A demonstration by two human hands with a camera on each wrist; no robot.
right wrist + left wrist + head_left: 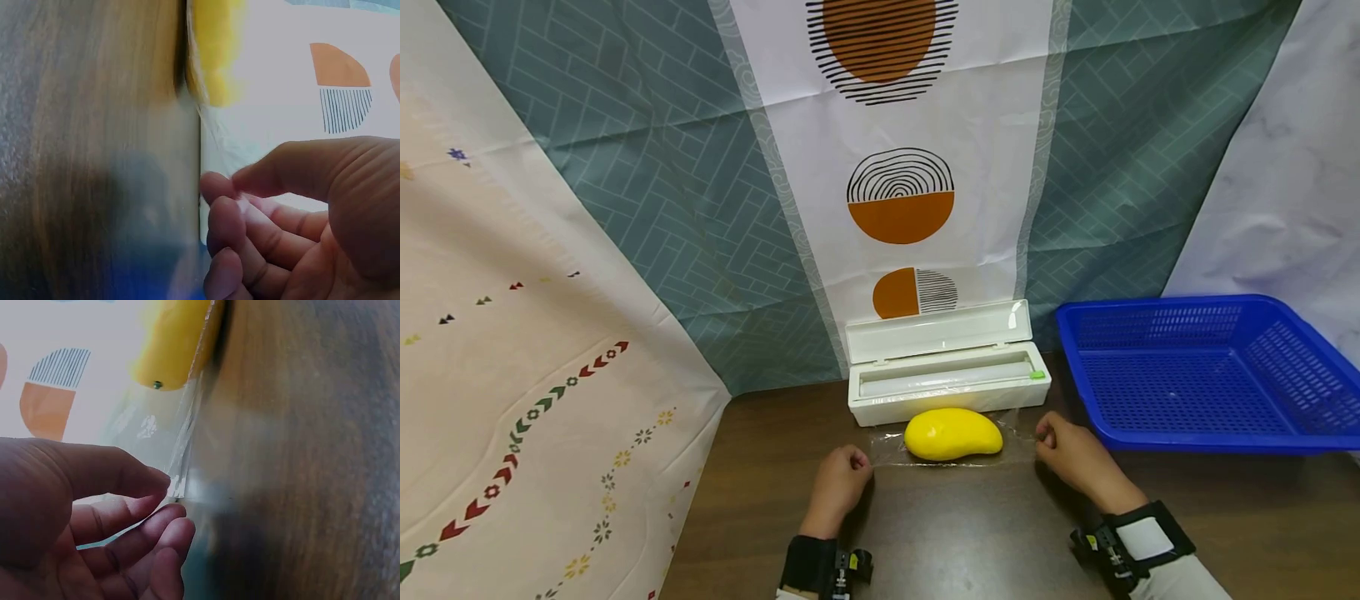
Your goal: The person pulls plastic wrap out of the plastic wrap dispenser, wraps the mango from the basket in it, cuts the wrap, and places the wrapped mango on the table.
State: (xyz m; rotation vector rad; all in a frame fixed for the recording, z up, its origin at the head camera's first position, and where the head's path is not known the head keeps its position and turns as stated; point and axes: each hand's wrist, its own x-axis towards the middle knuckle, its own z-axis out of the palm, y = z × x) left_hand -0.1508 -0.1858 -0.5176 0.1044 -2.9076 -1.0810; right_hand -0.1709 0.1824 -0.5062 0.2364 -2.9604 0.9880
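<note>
A yellow mango (pixel 953 434) lies on a sheet of clear cling film (pixel 889 451) on the brown table. My left hand (pixel 838 483) pinches the film's left end between thumb and index finger; the left wrist view shows the film edge (pixel 180 469) running from the fingertips to the mango. At the other end, my right hand (pixel 1084 460) pinches the film, its other fingers curled beneath. Just behind the mango stands a white cling film dispenser box (pixel 891 412), lid up, with a film roll (pixel 943 379) inside.
A blue perforated plastic basket (pixel 1187 440) stands to the right, close beyond my right hand. Patterned cloths (pixel 760 250) hang behind the table, and a cream printed cloth (pixel 550 333) covers the left side. A small green piece (pixel 1037 375) sits on the box's right front edge.
</note>
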